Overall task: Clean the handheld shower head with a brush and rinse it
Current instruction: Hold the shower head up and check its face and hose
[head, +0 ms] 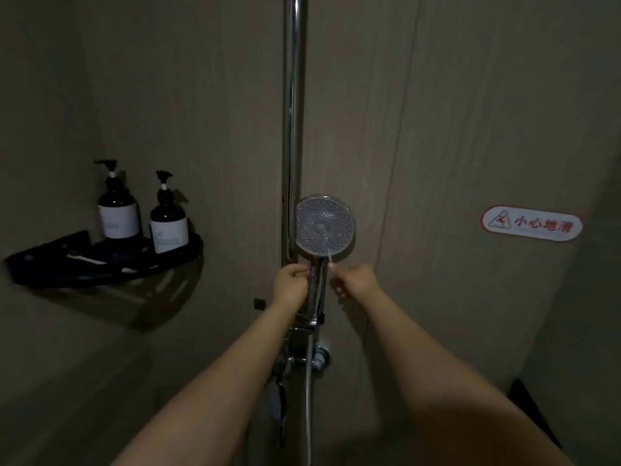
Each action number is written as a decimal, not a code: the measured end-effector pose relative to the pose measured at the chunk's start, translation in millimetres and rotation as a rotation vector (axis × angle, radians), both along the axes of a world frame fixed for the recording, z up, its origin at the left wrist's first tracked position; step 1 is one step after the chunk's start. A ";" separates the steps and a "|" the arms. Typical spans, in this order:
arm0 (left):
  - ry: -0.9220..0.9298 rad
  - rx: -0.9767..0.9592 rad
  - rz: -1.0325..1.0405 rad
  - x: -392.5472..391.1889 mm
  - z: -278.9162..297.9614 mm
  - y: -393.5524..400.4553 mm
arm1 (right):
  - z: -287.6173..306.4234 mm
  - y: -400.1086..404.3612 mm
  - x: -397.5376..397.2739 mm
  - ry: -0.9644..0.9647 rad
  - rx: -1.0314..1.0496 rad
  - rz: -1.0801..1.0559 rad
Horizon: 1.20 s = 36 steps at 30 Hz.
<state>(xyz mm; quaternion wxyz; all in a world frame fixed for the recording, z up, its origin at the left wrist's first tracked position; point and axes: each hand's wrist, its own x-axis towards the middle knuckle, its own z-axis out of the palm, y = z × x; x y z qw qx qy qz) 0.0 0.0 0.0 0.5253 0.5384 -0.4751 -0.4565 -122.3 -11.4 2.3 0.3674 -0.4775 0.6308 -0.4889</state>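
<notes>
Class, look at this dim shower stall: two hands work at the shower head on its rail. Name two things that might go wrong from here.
1. The left hand grips the shower head by its handle only; if wet, it might slip and drop.
2. The right hand pinches a thin brush near the face rim; it may slip out. The wall sign warns of slipping, and the light is poor.

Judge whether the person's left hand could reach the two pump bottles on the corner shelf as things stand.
Probably yes. The left hand is by the shower head's handle, and the pump bottles stand on the shelf off to its left, with nothing visible between.
</notes>
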 end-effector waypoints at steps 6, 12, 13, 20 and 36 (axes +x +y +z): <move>-0.193 -0.001 -0.034 -9.3 -26.8 -5.1 | -26.4 -11.8 13.4 0.172 -0.033 0.082; -0.232 0.008 -0.093 -14.7 -47.7 -1.3 | -41.9 -20.2 27.0 -0.013 -0.055 0.110; -0.224 0.002 -0.098 -14.2 -48.7 -1.1 | -44.2 -21.4 30.0 -0.038 -0.060 0.099; -0.253 0.009 -0.121 -11.9 -47.5 -3.1 | -46.5 -21.1 39.4 -0.182 -0.096 0.056; -0.122 0.008 -0.144 -27.6 -37.8 0.5 | -1.9 -15.3 -0.9 -0.212 -0.294 0.051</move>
